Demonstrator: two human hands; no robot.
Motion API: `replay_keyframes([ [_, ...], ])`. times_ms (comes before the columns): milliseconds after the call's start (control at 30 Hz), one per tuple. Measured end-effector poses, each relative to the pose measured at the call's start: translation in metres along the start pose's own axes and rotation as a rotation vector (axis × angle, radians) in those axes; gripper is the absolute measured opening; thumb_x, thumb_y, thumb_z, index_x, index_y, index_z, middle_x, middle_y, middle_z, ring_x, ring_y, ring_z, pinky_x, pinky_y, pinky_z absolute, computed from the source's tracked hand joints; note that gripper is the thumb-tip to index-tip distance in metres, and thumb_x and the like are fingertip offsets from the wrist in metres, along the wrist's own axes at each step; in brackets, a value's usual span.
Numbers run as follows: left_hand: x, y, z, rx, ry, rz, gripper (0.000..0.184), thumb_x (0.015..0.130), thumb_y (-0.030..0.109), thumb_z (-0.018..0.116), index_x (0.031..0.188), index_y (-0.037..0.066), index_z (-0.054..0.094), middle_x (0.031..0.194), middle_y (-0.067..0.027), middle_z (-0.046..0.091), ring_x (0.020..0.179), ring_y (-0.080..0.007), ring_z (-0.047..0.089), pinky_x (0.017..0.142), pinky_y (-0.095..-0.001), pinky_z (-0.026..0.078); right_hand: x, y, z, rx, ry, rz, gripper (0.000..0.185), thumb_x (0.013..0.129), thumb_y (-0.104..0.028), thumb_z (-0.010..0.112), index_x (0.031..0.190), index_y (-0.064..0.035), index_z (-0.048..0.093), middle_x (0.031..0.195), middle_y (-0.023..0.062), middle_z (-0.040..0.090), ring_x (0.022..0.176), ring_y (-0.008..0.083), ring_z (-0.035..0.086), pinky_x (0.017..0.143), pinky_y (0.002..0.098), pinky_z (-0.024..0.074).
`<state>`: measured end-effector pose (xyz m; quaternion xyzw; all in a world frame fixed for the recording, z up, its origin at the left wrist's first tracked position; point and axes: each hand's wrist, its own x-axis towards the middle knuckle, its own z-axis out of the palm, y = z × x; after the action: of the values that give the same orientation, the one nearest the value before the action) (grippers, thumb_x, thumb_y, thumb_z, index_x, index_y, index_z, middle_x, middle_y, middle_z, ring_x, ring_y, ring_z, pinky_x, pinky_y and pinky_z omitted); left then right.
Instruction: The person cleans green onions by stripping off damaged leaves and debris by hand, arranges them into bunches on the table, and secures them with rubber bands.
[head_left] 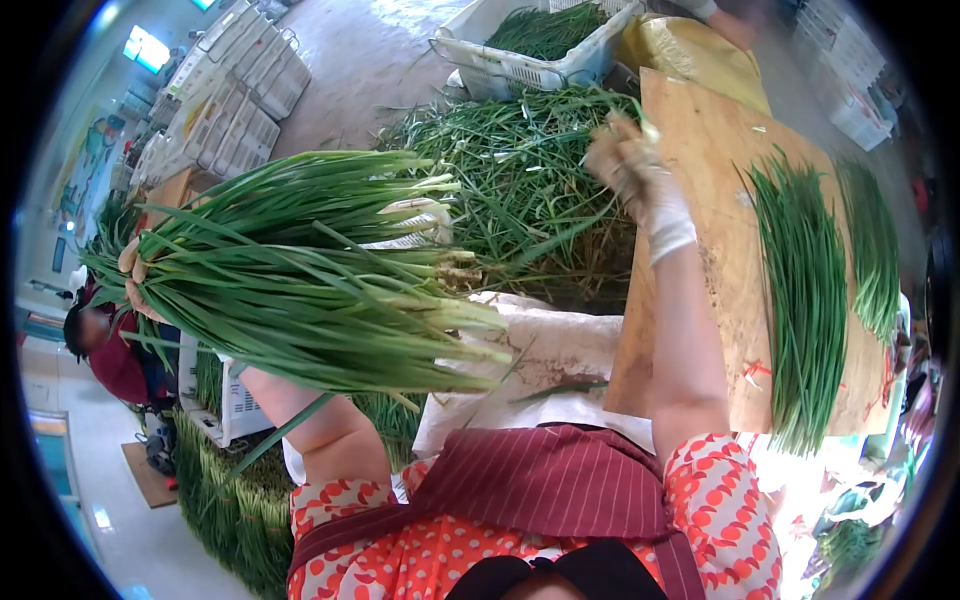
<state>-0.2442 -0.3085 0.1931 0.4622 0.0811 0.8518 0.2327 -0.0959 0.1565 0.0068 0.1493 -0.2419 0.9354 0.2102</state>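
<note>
A big bunch of garlic chives (300,290) lies across the left of the view, its pale cut ends pointing right and its leaves to the left. My left hand (133,272) is closed around the leaf end, with only the fingertips showing past the leaves. Over the right side of a heap of loose chive leaves (510,180) is my right hand (625,165), in a soiled whitish glove. Its fingers look bent but are blurred, and a small pale piece shows beside them. I cannot tell whether they grip anything.
A wooden board (690,200) on the right bears two bundles of chives (800,300) and red ties. A white crate (500,72) with greens stands behind the heap. Stacked crates (235,110) stand at back left. Another person (120,350) is at far left.
</note>
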Motion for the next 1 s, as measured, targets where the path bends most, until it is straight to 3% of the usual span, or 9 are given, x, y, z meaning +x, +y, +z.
replay_keyframes([
  [67, 0.002, -0.007, -0.003, -0.009, -0.043, 0.070, 0.017, 0.080, 0.018, 0.055, 0.095, 0.017, 0.047, 0.084, 0.0032, 0.050, 0.085, -0.0115, 0.049, 0.085, -0.0319, 0.039, 0.004, 0.018, -0.007, -1.344, 0.352, 0.565, 0.051, 0.079, -0.011, 0.062, 0.127, -0.0075, 0.046, 0.112, 0.0145, 0.059, 0.099, 0.0208, 0.056, 0.101, 0.0319, 0.0345],
  [200, -0.001, 0.007, -0.015, 0.052, -0.071, 0.000, 0.019, 0.081, 0.018, 0.053, 0.099, 0.015, 0.046, 0.088, 0.0009, 0.051, 0.089, -0.0147, 0.049, 0.085, -0.0335, 0.039, 0.003, 0.060, 0.084, -1.048, -0.125, 0.517, 0.052, 0.081, -0.021, 0.064, 0.128, -0.0088, 0.047, 0.119, 0.0142, 0.054, 0.106, 0.0215, 0.054, 0.094, 0.0301, 0.0403],
  [467, -0.003, 0.059, -0.066, -0.136, -0.206, -0.183, 0.020, 0.083, 0.016, 0.050, 0.102, 0.013, 0.045, 0.095, -0.0020, 0.051, 0.098, -0.0174, 0.047, 0.086, -0.0342, 0.040, 0.015, 0.118, 0.096, -0.247, -0.060, 0.651, 0.032, 0.079, -0.020, 0.068, 0.102, 0.0005, 0.060, 0.103, 0.0119, 0.063, 0.090, 0.0215, 0.061, 0.078, 0.0360, 0.0506],
  [633, 0.010, -0.001, -0.015, 0.006, -0.225, -0.140, 0.017, 0.083, 0.014, 0.050, 0.100, 0.014, 0.045, 0.094, -0.0009, 0.051, 0.098, -0.0182, 0.047, 0.087, -0.0368, 0.039, 0.014, 0.109, 0.098, -0.943, 0.007, 0.415, 0.019, 0.080, -0.012, 0.064, 0.094, 0.0015, 0.063, 0.086, 0.0076, 0.065, 0.072, 0.0102, 0.060, 0.063, 0.0217, 0.0489],
  [667, 0.008, 0.005, -0.009, 0.059, -0.130, -0.163, 0.016, 0.083, 0.014, 0.051, 0.099, 0.014, 0.045, 0.093, -0.0005, 0.050, 0.097, -0.0178, 0.047, 0.088, -0.0376, 0.039, 0.011, 0.097, 0.089, -0.755, 0.154, 0.474, 0.017, 0.083, -0.013, 0.062, 0.093, 0.0004, 0.064, 0.084, 0.0055, 0.064, 0.072, 0.0087, 0.059, 0.063, 0.0206, 0.0485],
  [867, 0.002, 0.004, -0.039, -0.007, -0.222, 0.188, 0.016, 0.084, 0.016, 0.050, 0.099, 0.014, 0.046, 0.093, 0.0000, 0.050, 0.096, -0.0173, 0.047, 0.088, -0.0381, 0.039, 0.005, 0.085, 0.013, -1.095, 0.556, 0.101, 0.035, 0.083, -0.011, 0.061, 0.116, -0.0015, 0.054, 0.105, 0.0128, 0.061, 0.091, 0.0178, 0.059, 0.084, 0.0277, 0.0464],
  [933, 0.000, 0.012, -0.056, -0.033, -0.295, 0.418, 0.018, 0.084, 0.016, 0.050, 0.102, 0.013, 0.047, 0.095, 0.0002, 0.051, 0.098, -0.0174, 0.048, 0.089, -0.0367, 0.039, -0.003, 0.087, 0.045, -1.269, 0.101, 0.211, 0.040, 0.083, -0.012, 0.061, 0.121, -0.0028, 0.052, 0.127, 0.0128, 0.048, 0.113, 0.0165, 0.048, 0.097, 0.0282, 0.0367],
  [967, 0.005, 0.006, -0.045, -0.036, -0.295, 0.415, 0.018, 0.084, 0.016, 0.050, 0.102, 0.013, 0.047, 0.095, 0.0002, 0.051, 0.098, -0.0174, 0.048, 0.089, -0.0367, 0.039, -0.005, 0.088, 0.065, -0.968, -0.083, 0.356, 0.042, 0.082, -0.013, 0.063, 0.122, -0.0057, 0.052, 0.125, 0.0121, 0.051, 0.111, 0.0161, 0.050, 0.097, 0.0287, 0.0374],
  [1000, 0.012, -0.005, -0.021, 0.081, -0.278, 0.152, 0.019, 0.084, 0.017, 0.050, 0.103, 0.013, 0.047, 0.095, 0.0001, 0.051, 0.100, -0.0178, 0.048, 0.091, -0.0373, 0.039, -0.006, 0.081, 0.093, -0.953, -0.162, 0.542, 0.043, 0.081, -0.014, 0.065, 0.121, -0.0057, 0.053, 0.116, 0.0110, 0.058, 0.104, 0.0142, 0.054, 0.093, 0.0269, 0.0405],
])
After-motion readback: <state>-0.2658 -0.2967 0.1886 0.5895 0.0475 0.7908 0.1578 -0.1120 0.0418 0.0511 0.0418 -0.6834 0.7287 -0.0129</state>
